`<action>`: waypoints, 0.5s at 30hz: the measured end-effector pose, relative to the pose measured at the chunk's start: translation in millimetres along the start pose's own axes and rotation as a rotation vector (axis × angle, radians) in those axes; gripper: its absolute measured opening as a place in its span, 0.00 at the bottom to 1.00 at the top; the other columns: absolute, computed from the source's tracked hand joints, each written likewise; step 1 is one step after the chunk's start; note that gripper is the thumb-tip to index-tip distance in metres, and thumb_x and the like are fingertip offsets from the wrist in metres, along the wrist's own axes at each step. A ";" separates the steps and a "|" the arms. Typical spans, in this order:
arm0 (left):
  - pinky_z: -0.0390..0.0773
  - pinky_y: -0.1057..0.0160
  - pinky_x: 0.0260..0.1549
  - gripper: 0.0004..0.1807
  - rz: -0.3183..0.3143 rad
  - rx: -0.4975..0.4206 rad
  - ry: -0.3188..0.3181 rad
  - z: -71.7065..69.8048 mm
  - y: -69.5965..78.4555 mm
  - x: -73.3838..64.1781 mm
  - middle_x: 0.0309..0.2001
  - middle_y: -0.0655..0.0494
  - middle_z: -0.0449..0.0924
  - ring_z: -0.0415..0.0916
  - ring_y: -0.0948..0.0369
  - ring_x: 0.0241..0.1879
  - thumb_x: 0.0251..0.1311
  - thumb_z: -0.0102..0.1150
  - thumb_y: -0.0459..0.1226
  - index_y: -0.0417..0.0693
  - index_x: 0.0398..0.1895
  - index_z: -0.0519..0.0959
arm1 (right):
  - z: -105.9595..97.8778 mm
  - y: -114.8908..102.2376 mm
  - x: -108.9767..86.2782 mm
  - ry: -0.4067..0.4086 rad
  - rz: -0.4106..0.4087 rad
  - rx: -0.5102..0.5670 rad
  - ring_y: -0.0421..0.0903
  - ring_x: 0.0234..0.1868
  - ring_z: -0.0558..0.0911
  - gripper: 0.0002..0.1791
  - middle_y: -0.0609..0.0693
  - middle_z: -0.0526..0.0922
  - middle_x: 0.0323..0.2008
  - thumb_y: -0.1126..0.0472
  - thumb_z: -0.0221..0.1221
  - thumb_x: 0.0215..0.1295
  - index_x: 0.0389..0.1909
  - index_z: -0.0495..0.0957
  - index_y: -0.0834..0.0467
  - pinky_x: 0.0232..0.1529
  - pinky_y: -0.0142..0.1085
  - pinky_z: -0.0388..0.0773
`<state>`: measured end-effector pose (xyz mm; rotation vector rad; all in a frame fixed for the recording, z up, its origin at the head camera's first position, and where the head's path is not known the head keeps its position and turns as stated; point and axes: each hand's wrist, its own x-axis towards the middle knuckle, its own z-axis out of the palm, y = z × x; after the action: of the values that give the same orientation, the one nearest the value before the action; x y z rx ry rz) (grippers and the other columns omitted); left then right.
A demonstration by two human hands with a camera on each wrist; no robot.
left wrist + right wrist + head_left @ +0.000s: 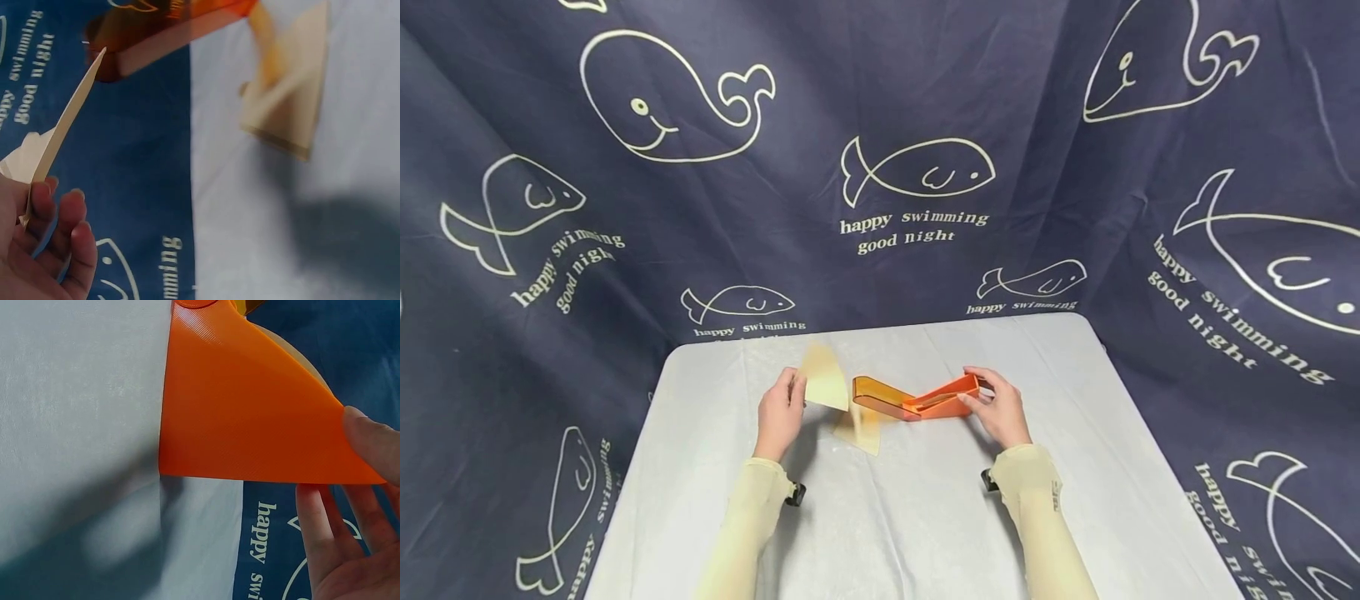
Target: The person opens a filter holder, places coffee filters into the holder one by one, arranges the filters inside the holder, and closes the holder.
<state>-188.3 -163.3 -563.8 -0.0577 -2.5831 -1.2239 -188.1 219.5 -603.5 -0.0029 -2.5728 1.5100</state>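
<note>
My left hand (781, 415) pinches a cream, fan-shaped paper coffee filter (824, 379) between thumb and fingers; the left wrist view shows this filter (67, 119) nearly edge-on. With my right hand (1002, 414) I grip the wide end of an orange filter case (946, 407), thumb on one side and fingers round the far edge. Its see-through amber lid (880, 400) is swung open and points left. Inside the case, a pale paper edge (294, 350) shows above the orange wall. A second cream filter (865, 435), blurred, appears below the lid.
A white-covered table (880, 533) lies under both hands. Dark blue curtains (917, 75) with white whale and fish drawings hang behind it and at both sides. Each wrist carries a small black camera mount (796, 495).
</note>
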 end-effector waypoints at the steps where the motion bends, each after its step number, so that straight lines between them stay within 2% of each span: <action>1: 0.72 0.59 0.27 0.09 0.003 -0.002 0.015 -2.6 2.2 0.6 0.22 0.53 0.78 0.74 0.60 0.22 0.79 0.52 0.41 0.46 0.42 0.78 | 0.4 0.0 0.4 0.001 -0.002 0.003 0.60 0.61 0.82 0.29 0.61 0.83 0.59 0.70 0.72 0.59 0.63 0.80 0.57 0.57 0.45 0.82; 4: 0.73 0.59 0.28 0.10 0.015 -0.043 0.041 -7.2 9.1 2.1 0.22 0.52 0.79 0.74 0.59 0.23 0.79 0.51 0.41 0.45 0.42 0.78 | 1.1 0.2 0.5 -0.003 -0.006 0.009 0.61 0.61 0.82 0.29 0.61 0.83 0.59 0.70 0.72 0.60 0.63 0.80 0.57 0.58 0.46 0.82; 7: 0.74 0.60 0.28 0.11 0.025 -0.097 0.039 -8.3 19.2 3.4 0.23 0.51 0.79 0.76 0.59 0.24 0.79 0.51 0.41 0.45 0.42 0.78 | 0.5 0.3 -0.8 -0.006 -0.005 0.014 0.62 0.61 0.82 0.29 0.62 0.82 0.60 0.70 0.72 0.60 0.63 0.80 0.57 0.57 0.46 0.82; 15: 0.76 0.66 0.27 0.09 0.059 -0.208 -0.007 1.5 47.9 6.5 0.25 0.47 0.79 0.79 0.54 0.26 0.79 0.52 0.40 0.44 0.44 0.79 | -1.6 -4.1 -0.4 -0.005 -0.018 0.002 0.63 0.60 0.82 0.28 0.63 0.82 0.59 0.71 0.72 0.59 0.62 0.80 0.59 0.57 0.46 0.82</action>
<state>-187.5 -132.0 -526.9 -0.1790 -2.4318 -1.4666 -187.2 218.9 -599.2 0.0243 -2.5686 1.5085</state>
